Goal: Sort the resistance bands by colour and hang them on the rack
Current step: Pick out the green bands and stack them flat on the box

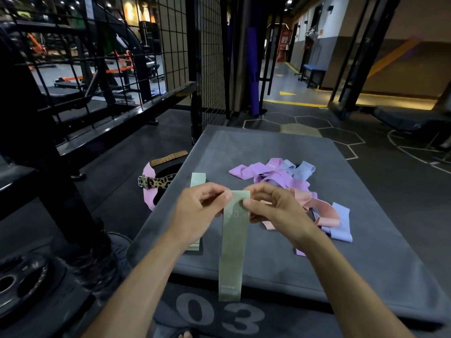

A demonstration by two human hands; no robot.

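Grey padded box (268, 147) fills the gym floor; both hands, left hand (197, 211) and right hand (273, 211), pinch the hanging green band (231, 252); loosened fingers could drop it onto the unsorted pile (288, 181) at right.

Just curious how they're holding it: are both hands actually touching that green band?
Touching. The head view shows the left hand and right hand each pinching the top edge of the green band, thumbs pressed on its face, while it hangs down.
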